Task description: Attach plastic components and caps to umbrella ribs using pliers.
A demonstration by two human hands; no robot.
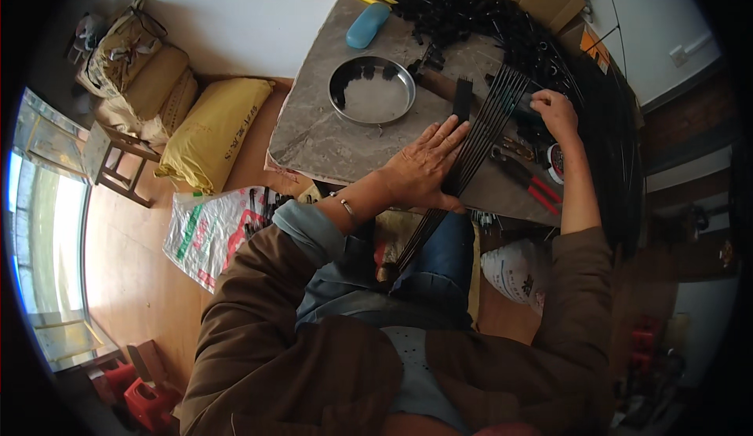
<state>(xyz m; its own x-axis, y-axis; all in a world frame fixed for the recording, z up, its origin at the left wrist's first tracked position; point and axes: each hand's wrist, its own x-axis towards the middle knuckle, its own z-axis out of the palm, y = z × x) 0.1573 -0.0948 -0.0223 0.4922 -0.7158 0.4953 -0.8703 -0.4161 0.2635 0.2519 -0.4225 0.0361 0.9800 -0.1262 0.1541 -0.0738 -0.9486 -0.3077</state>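
A row of thin black rods [480, 133] slants from my lap up across the table's front edge, fanned side by side at the far end. My left hand [427, 163] lies on the rods with its fingers stretched out, fingertips by a black brush-like block [463, 100]. Beside the rods' far ends, my right hand [557, 114] is closed in a pinch; whatever it holds is too small to make out. The rods' near ends gather by a small brownish round piece [387, 272] at my lap.
On the table [314, 134] are a round metal dish [372, 114], a blue case [367, 26], red-handled pliers [541, 193], a round tin [556, 163] and a heap of black parts [463, 12]. Yellow sacks [216, 134] and a wooden stool [118, 149] stand at left.
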